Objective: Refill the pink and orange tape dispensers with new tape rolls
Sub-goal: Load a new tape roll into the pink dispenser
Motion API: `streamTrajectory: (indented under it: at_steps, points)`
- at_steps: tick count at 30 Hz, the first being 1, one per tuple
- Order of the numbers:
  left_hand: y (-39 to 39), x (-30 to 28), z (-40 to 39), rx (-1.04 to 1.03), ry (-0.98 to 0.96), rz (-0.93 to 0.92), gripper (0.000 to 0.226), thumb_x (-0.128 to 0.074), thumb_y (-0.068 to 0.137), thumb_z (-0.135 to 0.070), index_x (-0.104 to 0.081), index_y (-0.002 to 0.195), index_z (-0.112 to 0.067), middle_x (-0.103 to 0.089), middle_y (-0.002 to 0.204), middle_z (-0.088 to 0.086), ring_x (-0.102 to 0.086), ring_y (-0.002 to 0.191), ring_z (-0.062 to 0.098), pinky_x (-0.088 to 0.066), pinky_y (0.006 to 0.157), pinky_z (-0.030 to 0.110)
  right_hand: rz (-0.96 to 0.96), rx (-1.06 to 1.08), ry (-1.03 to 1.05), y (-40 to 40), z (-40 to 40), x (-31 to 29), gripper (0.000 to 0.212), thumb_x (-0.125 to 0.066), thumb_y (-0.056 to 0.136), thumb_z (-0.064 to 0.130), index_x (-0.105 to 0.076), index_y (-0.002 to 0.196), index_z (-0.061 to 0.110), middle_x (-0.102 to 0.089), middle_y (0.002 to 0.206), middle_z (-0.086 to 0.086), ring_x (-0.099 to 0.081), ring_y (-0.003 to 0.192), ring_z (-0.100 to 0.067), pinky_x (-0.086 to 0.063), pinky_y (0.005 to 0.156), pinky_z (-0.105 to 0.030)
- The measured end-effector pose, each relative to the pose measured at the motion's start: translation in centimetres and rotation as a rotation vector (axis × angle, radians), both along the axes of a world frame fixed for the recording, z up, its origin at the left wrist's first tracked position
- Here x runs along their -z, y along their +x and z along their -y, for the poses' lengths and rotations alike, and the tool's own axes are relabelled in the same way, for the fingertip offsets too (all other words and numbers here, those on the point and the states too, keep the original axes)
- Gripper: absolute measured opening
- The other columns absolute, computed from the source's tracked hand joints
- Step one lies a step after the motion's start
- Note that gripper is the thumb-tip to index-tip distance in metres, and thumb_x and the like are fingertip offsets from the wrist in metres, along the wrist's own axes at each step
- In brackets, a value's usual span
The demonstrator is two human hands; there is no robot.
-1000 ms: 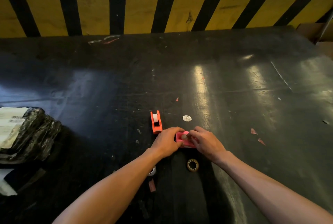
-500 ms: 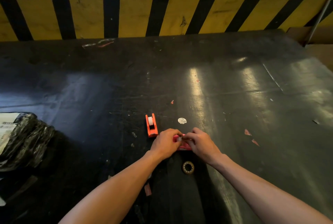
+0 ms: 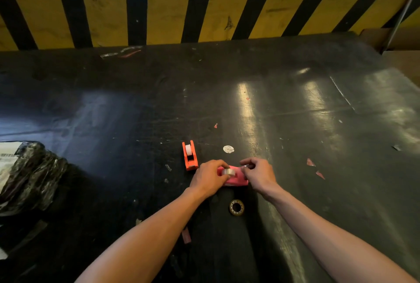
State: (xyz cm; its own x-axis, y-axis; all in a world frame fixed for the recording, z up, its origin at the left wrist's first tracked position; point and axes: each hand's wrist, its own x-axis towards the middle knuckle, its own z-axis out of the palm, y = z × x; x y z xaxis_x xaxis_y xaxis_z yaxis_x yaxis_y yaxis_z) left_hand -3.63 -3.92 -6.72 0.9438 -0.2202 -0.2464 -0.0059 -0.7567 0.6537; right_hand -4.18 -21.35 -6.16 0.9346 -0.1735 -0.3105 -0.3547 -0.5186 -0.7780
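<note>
The pink tape dispenser [image 3: 236,178] lies on the black table [image 3: 136,123] between my hands, with a clear tape roll [image 3: 228,171] sitting in it. My left hand [image 3: 208,177] grips the dispenser's left end, its fingers against the roll. At the dispenser's right end, my right hand [image 3: 259,173] pinches the loose end of the tape between thumb and fingers. The orange dispenser [image 3: 189,156] stands just left of my left hand, a white roll in it. A brownish used tape core [image 3: 236,207] lies nearer me, between my forearms.
A black plastic parcel with a white label [image 3: 25,173] lies at the table's left edge. A round white sticker [image 3: 228,149] and small red scraps [image 3: 314,168] dot the surface. A yellow-and-black striped barrier [image 3: 204,14] runs along the far side.
My hands have moved apart. The roll and the dispenser's top now show between them. My right hand has drawn the tape end to the right.
</note>
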Motion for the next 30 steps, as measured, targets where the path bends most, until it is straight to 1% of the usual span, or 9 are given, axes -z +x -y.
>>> streamTrajectory:
  at_steps: [5, 7, 10, 15, 19, 23, 26, 28, 30]
  points:
    - [0.0, 0.1, 0.0, -0.01, -0.018, -0.029, 0.03, -0.076, 0.088, -0.029, -0.072, 0.117, -0.026, -0.07, 0.127, 0.0, -0.063, 0.118, 0.018, -0.052, 0.101, 0.038, -0.066, 0.105, 0.07, -0.2, 2.7, 0.4, 0.015, -0.067, 0.084, 0.005, -0.075, 0.088, 0.017, -0.069, 0.077, -0.001, -0.064, 0.073, -0.019, -0.049, 0.066, -0.031]
    - [0.0, 0.1, 0.1, -0.025, -0.024, -0.037, 0.029, -0.076, 0.088, -0.028, -0.072, 0.116, -0.026, -0.07, 0.128, 0.001, -0.063, 0.12, 0.018, -0.051, 0.102, 0.038, -0.112, 0.121, 0.106, -0.4, 3.3, 0.6, 0.013, -0.067, 0.087, 0.003, -0.074, 0.094, 0.011, -0.068, 0.076, -0.005, -0.062, 0.066, -0.017, -0.048, 0.06, -0.027]
    - [0.1, 0.1, 0.1, -0.036, -0.028, -0.055, 0.029, -0.075, 0.089, -0.026, -0.072, 0.117, -0.025, -0.067, 0.134, 0.002, -0.059, 0.127, 0.02, -0.046, 0.106, 0.037, -0.167, 0.138, 0.168, -0.7, 3.5, 0.8, 0.013, -0.066, 0.089, 0.001, -0.072, 0.097, 0.01, -0.068, 0.076, -0.007, -0.061, 0.062, -0.013, -0.046, 0.054, -0.022]
    - [0.2, -0.1, 0.2, -0.063, -0.017, -0.066, 0.031, -0.076, 0.089, -0.023, -0.072, 0.12, -0.022, -0.064, 0.139, 0.004, -0.056, 0.132, 0.022, -0.043, 0.107, 0.035, -0.21, 0.181, 0.209, -0.8, 2.7, 1.9, 0.013, -0.068, 0.088, 0.001, -0.074, 0.096, 0.01, -0.071, 0.079, -0.006, -0.059, 0.062, -0.013, -0.047, 0.054, -0.023]
    - [0.0, 0.0, 0.3, -0.08, -0.035, -0.081, 0.032, -0.075, 0.09, -0.022, -0.072, 0.121, -0.022, -0.065, 0.138, 0.003, -0.056, 0.132, 0.021, -0.043, 0.107, 0.034, -0.203, 0.203, 0.203, -0.6, 1.8, 2.2, 0.012, -0.074, 0.084, 0.003, -0.07, 0.082, 0.015, -0.069, 0.075, -0.008, -0.059, 0.059, -0.015, -0.047, 0.054, -0.026]
    - [-0.1, 0.1, 0.4, -0.094, -0.044, -0.09, 0.034, -0.074, 0.09, -0.023, -0.07, 0.123, -0.021, -0.062, 0.141, 0.004, -0.054, 0.134, 0.023, -0.043, 0.109, 0.037, -0.273, 0.254, 0.221, -0.2, 1.5, 2.1, 0.014, -0.073, 0.085, 0.003, -0.063, 0.086, 0.013, -0.068, 0.079, -0.009, -0.061, 0.061, -0.017, -0.045, 0.048, -0.026]
    - [-0.3, 0.1, 0.4, -0.109, -0.057, -0.091, 0.035, -0.075, 0.09, -0.023, -0.07, 0.124, -0.021, -0.063, 0.141, 0.004, -0.054, 0.134, 0.022, -0.042, 0.108, 0.035, -0.242, 0.27, 0.132, 0.0, 1.3, 2.1, 0.013, -0.075, 0.084, 0.009, -0.066, 0.08, 0.017, -0.071, 0.086, -0.009, -0.065, 0.075, -0.021, -0.048, 0.06, -0.031]
    - [-0.4, 0.2, 0.4, -0.108, -0.066, -0.085, 0.035, -0.075, 0.089, -0.024, -0.07, 0.124, -0.022, -0.064, 0.139, 0.004, -0.056, 0.133, 0.022, -0.042, 0.104, 0.03, -0.232, 0.256, 0.089, -0.3, 1.1, 2.0, 0.005, -0.074, 0.086, 0.012, -0.074, 0.083, 0.017, -0.071, 0.086, -0.006, -0.064, 0.078, -0.018, -0.047, 0.064, -0.028]
    - [-0.5, 0.3, 0.4, -0.105, -0.072, -0.088, 0.035, -0.074, 0.09, -0.024, -0.069, 0.125, -0.022, -0.063, 0.14, 0.004, -0.056, 0.132, 0.022, -0.041, 0.101, 0.027, -0.247, 0.212, 0.086, -0.6, 1.1, 2.1, 0.01, -0.068, 0.09, 0.011, -0.077, 0.094, 0.012, -0.07, 0.082, -0.004, -0.062, 0.07, -0.014, -0.045, 0.057, -0.024]
